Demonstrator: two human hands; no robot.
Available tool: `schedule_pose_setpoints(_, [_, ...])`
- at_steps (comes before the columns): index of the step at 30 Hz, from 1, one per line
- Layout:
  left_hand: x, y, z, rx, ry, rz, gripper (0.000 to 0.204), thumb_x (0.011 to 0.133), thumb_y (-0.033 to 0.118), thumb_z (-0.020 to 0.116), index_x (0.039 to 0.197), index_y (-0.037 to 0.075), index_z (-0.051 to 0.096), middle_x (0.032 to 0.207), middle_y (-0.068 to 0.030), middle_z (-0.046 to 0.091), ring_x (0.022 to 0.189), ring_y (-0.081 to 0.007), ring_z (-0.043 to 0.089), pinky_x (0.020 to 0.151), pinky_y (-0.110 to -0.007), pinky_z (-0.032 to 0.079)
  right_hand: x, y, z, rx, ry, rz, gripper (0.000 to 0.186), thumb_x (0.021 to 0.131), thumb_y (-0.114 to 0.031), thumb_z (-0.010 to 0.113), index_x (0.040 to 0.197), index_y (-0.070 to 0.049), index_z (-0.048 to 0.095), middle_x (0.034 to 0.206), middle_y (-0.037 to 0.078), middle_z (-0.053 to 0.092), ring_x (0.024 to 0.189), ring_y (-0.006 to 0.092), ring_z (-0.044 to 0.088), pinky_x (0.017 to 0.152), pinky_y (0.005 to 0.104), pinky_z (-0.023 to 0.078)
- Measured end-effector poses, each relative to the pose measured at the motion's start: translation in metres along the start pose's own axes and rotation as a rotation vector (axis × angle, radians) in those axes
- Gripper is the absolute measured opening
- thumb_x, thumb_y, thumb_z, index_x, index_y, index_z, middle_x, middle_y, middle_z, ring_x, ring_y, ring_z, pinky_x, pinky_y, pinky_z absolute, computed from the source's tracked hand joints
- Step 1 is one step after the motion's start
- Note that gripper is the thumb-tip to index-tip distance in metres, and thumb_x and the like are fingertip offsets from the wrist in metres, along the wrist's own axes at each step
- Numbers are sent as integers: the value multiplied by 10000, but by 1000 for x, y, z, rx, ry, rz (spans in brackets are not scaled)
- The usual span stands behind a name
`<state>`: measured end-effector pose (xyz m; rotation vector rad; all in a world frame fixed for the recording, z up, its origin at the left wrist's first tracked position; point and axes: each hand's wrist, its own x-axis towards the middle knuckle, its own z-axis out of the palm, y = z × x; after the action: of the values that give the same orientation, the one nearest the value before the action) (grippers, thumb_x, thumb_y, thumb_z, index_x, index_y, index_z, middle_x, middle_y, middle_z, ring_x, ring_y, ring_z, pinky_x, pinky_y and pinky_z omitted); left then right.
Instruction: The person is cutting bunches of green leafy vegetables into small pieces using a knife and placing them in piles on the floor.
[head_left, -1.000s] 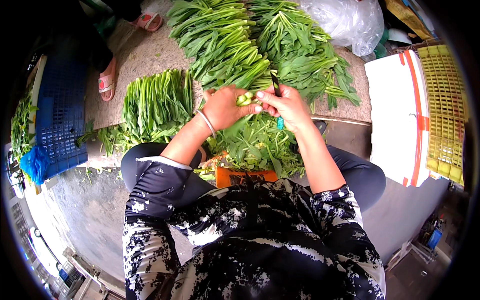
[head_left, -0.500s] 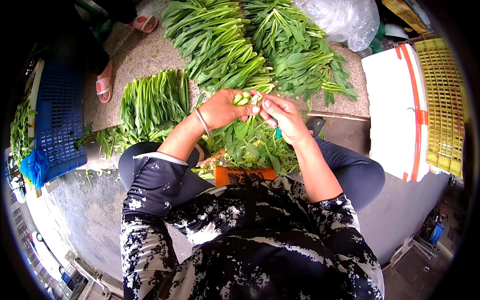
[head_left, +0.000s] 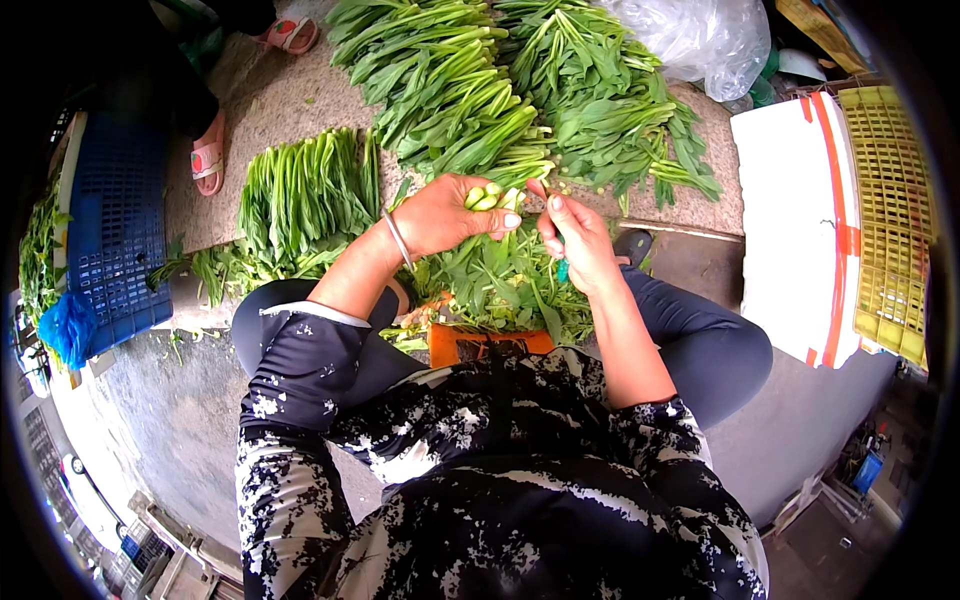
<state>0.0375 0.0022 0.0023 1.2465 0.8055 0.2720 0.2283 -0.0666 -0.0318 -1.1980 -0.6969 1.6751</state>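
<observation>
My left hand [head_left: 438,217], with a bangle at its wrist, is closed around a few leafy green stems [head_left: 482,197]. Their pale cut ends poke up between thumb and fingers. Just to the right, my right hand [head_left: 584,246] grips what looks like a small knife [head_left: 562,271]; its teal handle end shows below the fingers and a thin dark tip above them. A small gap separates the two hands. Under them, loose green leaves [head_left: 500,275] lie heaped over an orange container [head_left: 440,345] between my legs.
Ahead, long rows of leafy greens [head_left: 455,95] cover the stone slab, with a shorter bundle [head_left: 308,195] at left. A blue crate [head_left: 115,225] stands left; a white foam box [head_left: 790,220] and yellow crate [head_left: 885,210] stand right. Another person's pink sandal [head_left: 208,160] is at far left.
My right hand has drawn back slightly to the right, away from the stems, so its fingers no longer touch my left hand. The left hand still holds the stems in nearly the same place.
</observation>
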Motion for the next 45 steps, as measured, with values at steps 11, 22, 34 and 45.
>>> schedule_pose_setpoints(11, [-4, -7, -4, 118, 6, -3, 235, 795, 184, 653, 929, 3, 583, 773, -7, 609, 668, -72, 534, 624, -222, 439, 13, 5, 15, -191, 20, -69, 207, 805, -202, 634, 883, -14, 597, 641, -21, 520, 512, 44, 415, 436, 183, 311])
schedule_pose_setpoints(22, [-5, -13, -16, 109, 141, 36, 180, 797, 126, 633, 894, -8, 563, 787, -40, 629, 725, -92, 572, 680, -221, 452, 182, 6, -30, -291, 585, 254, 293, 723, -284, 709, 807, -32, 586, 658, 43, 578, 458, 94, 514, 361, 218, 314])
schedule_pose_setpoints(34, [0, -9, -23, 348, 574, 122, 173, 753, 126, 647, 903, 39, 649, 731, -5, 636, 634, -42, 537, 604, -212, 458, 114, -24, -10, -74, 28, -124, 317, 759, -131, 662, 1037, -5, 575, 760, -2, 573, 583, 62, 522, 434, 158, 320])
schedule_pose_setpoints(45, [0, 17, 5, -123, 206, 307, 407, 763, 62, 665, 1138, -16, 526, 954, -16, 607, 843, -55, 520, 774, -202, 431, 16, -60, 28, -252, -102, -255, 377, 821, -180, 605, 1127, 28, 532, 791, 12, 575, 577, 43, 490, 450, 157, 314])
